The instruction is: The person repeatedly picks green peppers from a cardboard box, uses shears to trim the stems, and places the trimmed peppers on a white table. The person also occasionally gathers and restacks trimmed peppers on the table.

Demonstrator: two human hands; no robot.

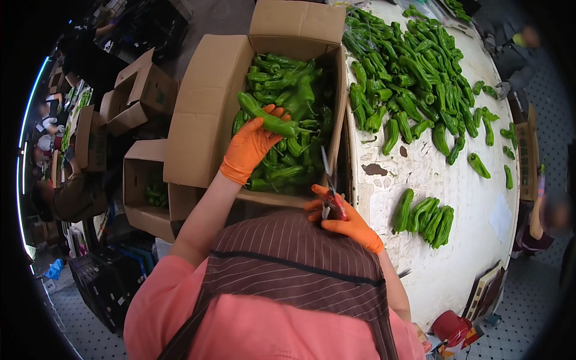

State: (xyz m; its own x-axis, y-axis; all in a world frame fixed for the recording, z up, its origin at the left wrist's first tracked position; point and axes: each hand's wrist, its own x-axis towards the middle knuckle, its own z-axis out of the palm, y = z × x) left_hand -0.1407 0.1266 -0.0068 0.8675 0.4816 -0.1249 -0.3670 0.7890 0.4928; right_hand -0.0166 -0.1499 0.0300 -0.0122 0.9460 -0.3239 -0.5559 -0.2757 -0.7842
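My left hand point(254, 141), in an orange glove, holds a long green pepper point(265, 116) above an open cardboard box point(209, 108). Many more green peppers point(283, 74) lie inside that box. Near the box's front right corner, my right hand point(344, 220), gloved the same way, grips a pair of scissors point(332, 193) with red handles. The blades point up and away from me, apart from the held pepper. Its stem end, with a thin stem, faces right, towards the blades.
A worn white table point(382, 180) stands to the right, bearing a large heap of green peppers point(418, 72). Closer in lies a small row of peppers point(423, 218). More cardboard boxes point(148, 96) and black crates point(105, 281) stand left. Other people are at both sides.
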